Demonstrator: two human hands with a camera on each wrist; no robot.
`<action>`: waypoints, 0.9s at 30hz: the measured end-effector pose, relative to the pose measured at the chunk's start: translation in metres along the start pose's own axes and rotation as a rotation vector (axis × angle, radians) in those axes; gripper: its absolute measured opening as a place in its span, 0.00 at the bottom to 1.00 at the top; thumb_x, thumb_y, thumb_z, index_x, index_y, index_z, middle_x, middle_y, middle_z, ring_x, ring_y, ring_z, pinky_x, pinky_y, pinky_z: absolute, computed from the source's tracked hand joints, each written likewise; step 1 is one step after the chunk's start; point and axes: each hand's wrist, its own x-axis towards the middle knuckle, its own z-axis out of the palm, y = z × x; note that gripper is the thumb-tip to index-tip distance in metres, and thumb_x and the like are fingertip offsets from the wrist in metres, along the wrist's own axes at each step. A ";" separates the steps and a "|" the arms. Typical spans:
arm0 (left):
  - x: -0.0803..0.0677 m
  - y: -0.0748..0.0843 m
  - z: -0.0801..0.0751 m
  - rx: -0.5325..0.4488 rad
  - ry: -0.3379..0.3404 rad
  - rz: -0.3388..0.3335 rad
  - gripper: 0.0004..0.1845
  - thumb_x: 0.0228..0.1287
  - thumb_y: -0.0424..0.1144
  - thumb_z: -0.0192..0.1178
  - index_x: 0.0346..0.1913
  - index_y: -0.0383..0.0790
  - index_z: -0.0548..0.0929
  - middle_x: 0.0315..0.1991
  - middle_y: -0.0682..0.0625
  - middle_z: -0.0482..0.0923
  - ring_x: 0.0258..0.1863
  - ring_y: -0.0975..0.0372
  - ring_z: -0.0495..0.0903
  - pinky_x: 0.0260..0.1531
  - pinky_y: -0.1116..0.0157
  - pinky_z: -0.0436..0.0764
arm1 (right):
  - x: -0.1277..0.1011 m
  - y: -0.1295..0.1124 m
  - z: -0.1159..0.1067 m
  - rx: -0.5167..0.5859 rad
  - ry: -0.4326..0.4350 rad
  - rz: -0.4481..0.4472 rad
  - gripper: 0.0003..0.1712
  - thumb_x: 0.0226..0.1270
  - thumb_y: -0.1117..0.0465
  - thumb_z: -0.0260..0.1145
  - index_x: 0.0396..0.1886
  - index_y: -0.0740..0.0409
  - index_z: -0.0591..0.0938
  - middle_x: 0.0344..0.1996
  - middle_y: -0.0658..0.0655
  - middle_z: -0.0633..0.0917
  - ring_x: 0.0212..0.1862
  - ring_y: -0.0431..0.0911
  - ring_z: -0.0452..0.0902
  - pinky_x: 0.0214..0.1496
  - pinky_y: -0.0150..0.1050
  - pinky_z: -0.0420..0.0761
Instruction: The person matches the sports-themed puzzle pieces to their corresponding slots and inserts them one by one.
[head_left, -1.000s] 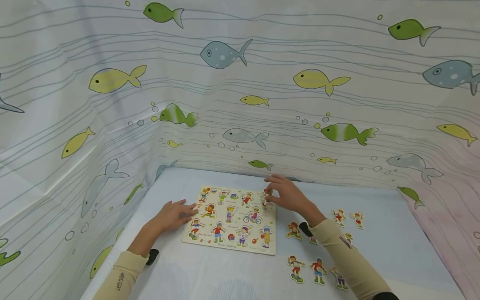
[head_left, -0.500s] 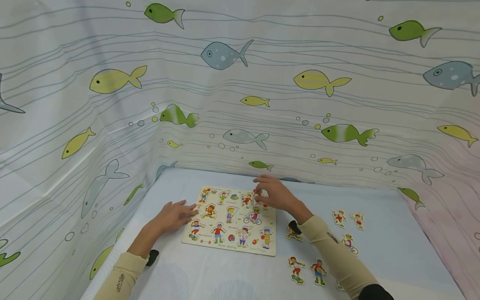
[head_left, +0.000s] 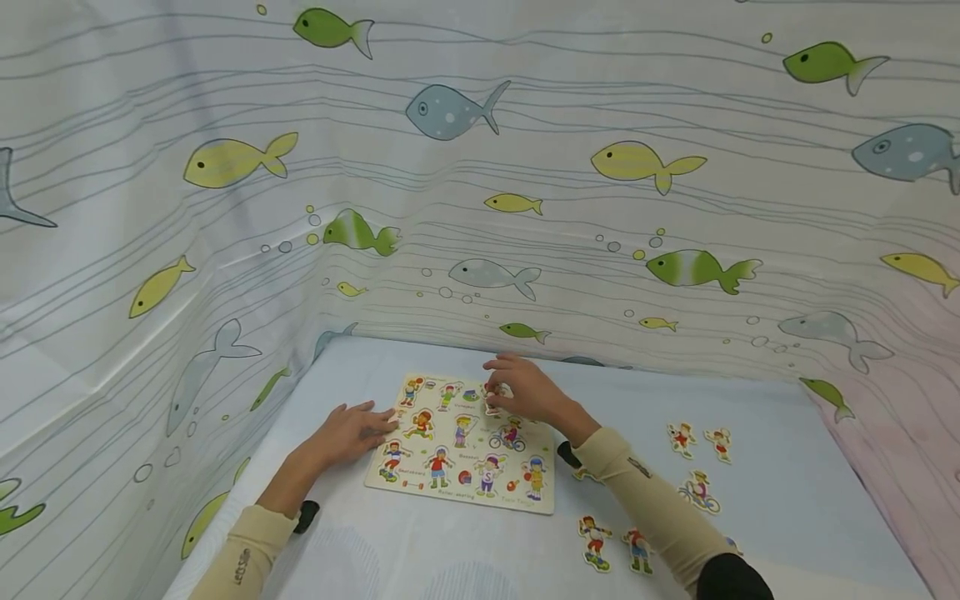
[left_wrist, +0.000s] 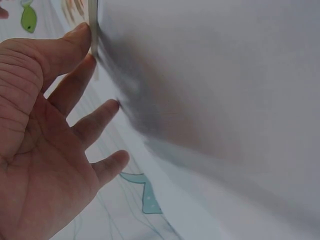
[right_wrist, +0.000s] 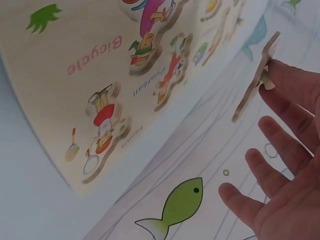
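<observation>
A pale wooden puzzle board (head_left: 480, 450) with printed sports figures lies flat on the table. My left hand (head_left: 341, 433) is at its left side; in the left wrist view the thumb and forefinger of that hand (left_wrist: 55, 120) touch the board's edge, the other fingers spread and fairly straight. Over the board's back row is my right hand (head_left: 525, 392). Seen from the right wrist, this hand (right_wrist: 285, 145) pinches a thin wooden puzzle piece (right_wrist: 252, 82) by its small peg, between thumb and forefinger, tilted above the board. The piece's printed face is mostly turned away.
To the right lie loose puzzle pieces: a cyclist (head_left: 699, 492), a footballer (head_left: 681, 439), a tennis player (head_left: 718, 444), a skateboarder (head_left: 595, 543) and a roller skater (head_left: 638, 550). My right forearm covers part of that area. A fish-patterned curtain (head_left: 555, 242) hangs behind the table.
My right hand has moved left along the board's back row with the puzzle piece, away from the right corner. The left hand keeps its place at the board's edge.
</observation>
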 end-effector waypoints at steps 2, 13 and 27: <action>0.000 0.000 0.000 0.000 -0.001 -0.001 0.19 0.64 0.38 0.66 0.58 0.44 0.84 0.64 0.48 0.75 0.67 0.36 0.64 0.59 0.27 0.53 | 0.004 -0.002 0.002 0.004 -0.001 -0.010 0.05 0.64 0.54 0.72 0.36 0.49 0.86 0.61 0.55 0.79 0.69 0.54 0.66 0.71 0.51 0.63; 0.000 -0.001 0.003 -0.009 -0.002 -0.008 0.19 0.64 0.38 0.66 0.58 0.45 0.84 0.64 0.49 0.75 0.67 0.37 0.64 0.60 0.28 0.52 | 0.028 -0.010 0.017 0.014 0.007 -0.025 0.05 0.65 0.54 0.71 0.36 0.49 0.85 0.62 0.55 0.78 0.68 0.52 0.66 0.70 0.47 0.65; -0.001 0.002 0.001 -0.017 0.000 -0.010 0.19 0.64 0.37 0.65 0.59 0.43 0.84 0.65 0.48 0.75 0.68 0.37 0.63 0.60 0.28 0.52 | 0.053 -0.014 0.036 -0.027 -0.015 0.000 0.06 0.65 0.53 0.71 0.35 0.50 0.86 0.61 0.54 0.79 0.64 0.49 0.71 0.63 0.44 0.73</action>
